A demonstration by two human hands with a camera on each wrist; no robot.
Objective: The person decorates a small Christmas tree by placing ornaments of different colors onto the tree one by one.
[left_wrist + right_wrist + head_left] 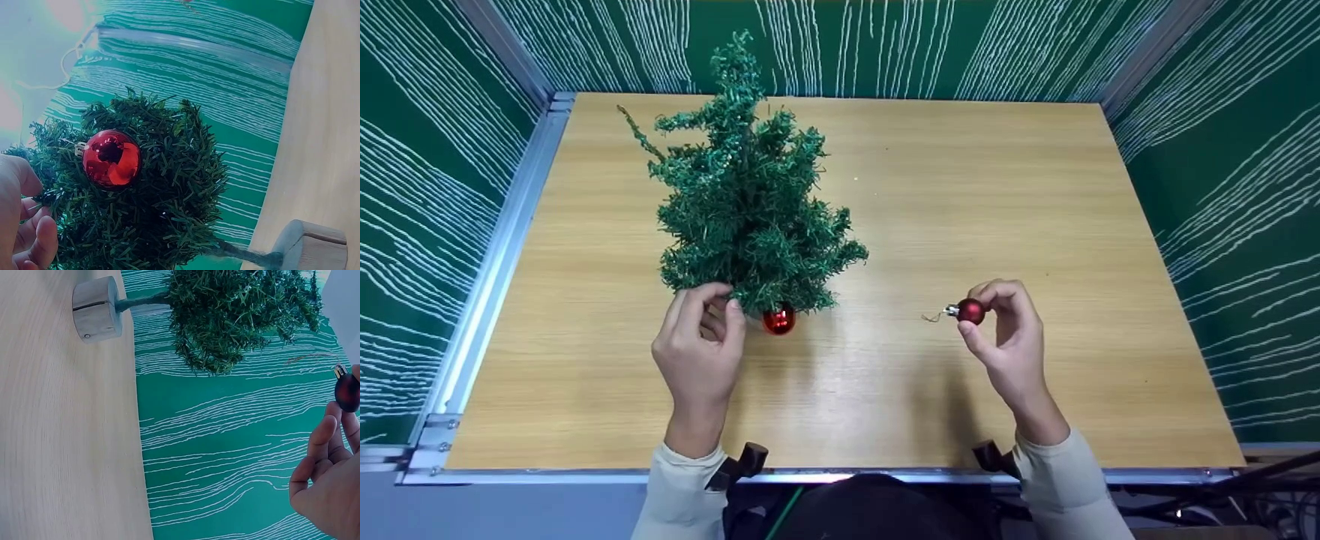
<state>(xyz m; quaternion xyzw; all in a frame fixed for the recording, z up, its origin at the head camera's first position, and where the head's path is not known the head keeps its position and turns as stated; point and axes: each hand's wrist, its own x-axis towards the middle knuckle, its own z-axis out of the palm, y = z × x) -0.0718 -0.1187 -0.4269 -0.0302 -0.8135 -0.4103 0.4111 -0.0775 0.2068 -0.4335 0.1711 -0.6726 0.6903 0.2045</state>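
Head view: right hand pinches red bauble, beside tree.

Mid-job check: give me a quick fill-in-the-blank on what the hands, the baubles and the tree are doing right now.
1. The right hand pinches a matte ____ bauble.
2. A shiny bauble already hangs on the small ____.
3. The ____ hand has its grip on a low branch.
4. The tree stands on a ____ table.

Missing words: red; tree; left; wooden
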